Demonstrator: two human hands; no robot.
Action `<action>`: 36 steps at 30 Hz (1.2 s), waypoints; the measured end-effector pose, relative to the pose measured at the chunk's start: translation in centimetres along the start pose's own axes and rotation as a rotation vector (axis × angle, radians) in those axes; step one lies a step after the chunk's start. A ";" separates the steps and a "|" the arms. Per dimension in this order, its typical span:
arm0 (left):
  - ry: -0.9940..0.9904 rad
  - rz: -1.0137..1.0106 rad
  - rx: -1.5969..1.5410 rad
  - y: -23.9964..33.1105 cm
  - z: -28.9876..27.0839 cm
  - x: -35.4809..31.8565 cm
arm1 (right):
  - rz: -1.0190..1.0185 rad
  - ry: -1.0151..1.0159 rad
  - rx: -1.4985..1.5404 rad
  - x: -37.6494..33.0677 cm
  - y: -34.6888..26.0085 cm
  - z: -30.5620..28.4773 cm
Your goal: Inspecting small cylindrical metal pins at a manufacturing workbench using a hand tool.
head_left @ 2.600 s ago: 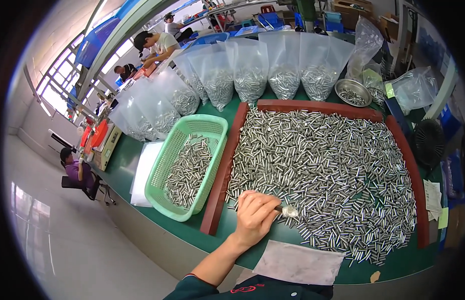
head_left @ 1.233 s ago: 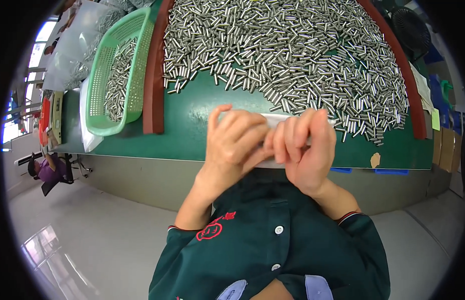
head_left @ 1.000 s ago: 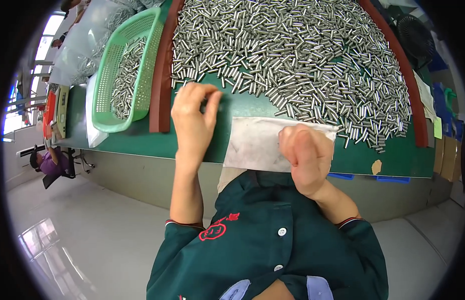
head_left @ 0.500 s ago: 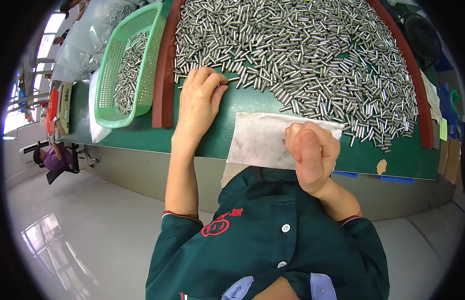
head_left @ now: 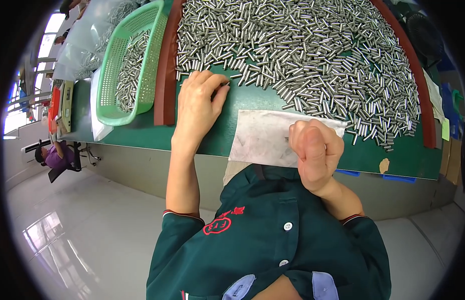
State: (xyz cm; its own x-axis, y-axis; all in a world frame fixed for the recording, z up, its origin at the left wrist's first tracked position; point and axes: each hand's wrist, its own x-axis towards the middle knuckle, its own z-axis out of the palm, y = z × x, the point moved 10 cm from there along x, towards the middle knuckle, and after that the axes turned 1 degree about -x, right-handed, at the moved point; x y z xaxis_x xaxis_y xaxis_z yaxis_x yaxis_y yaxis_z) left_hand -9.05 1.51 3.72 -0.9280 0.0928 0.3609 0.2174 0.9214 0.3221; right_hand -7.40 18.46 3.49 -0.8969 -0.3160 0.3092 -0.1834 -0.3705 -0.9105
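Observation:
Many short, shiny metal pins (head_left: pixel 302 55) lie spread in a thick layer over the green tabletop. At the near left edge of this layer rests my left hand (head_left: pixel 198 102), back upward, fingers curled and thumb close to the forefinger. Something small and dark shows by its thumb tip, too little to name. My right hand (head_left: pixel 316 152) is closed in a fist over a white cloth (head_left: pixel 260 137) at the table's front edge. A small dark bit shows beside its curled fingers; what the fist holds is hidden.
Dark red strips (head_left: pixel 165 90) border the pins left and right. Left of them stands a green perforated basket (head_left: pixel 123 121) with more pins, beside clear plastic bags (head_left: pixel 82 47). A black fan (head_left: pixel 423 35) stands far right. Another person (head_left: pixel 57 155) sits far left.
The thumb and forefinger of my left hand have drawn slightly closer together. My right hand stays a fist over the cloth, and the whole view has shifted a little.

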 end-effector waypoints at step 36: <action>-0.025 -0.098 -0.231 5.6 1.6 -5.4 | 0.049 0.101 0.282 0.4 0.6 -1.5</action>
State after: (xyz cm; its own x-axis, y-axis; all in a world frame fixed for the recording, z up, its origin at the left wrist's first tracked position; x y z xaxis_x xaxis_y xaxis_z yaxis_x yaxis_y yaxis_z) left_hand -3.29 6.75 2.19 -0.9547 0.0199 0.2970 0.1872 0.8158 0.5471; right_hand -8.51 19.45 2.67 -0.9402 -0.2560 0.2248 -0.0326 -0.5891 -0.8074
